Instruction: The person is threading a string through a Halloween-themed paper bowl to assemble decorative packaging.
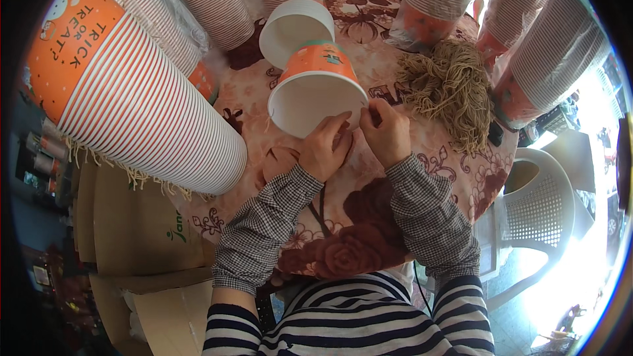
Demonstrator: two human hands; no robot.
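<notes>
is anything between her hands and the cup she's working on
Nothing visible. Both the left hand and the right hand are already at the rim of the orange cup lying on its side. The pile of twine sits off to the right, apart from them.

Plastic-wrapped cup stacks (547, 46) stand at right; brown cardboard boxes (142, 224) lower left.

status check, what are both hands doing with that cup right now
Left hand and right hand both pinch the near rim of the orange paper cup lying on its side. Twine pile beside the right hand. Nothing in the way.
</notes>
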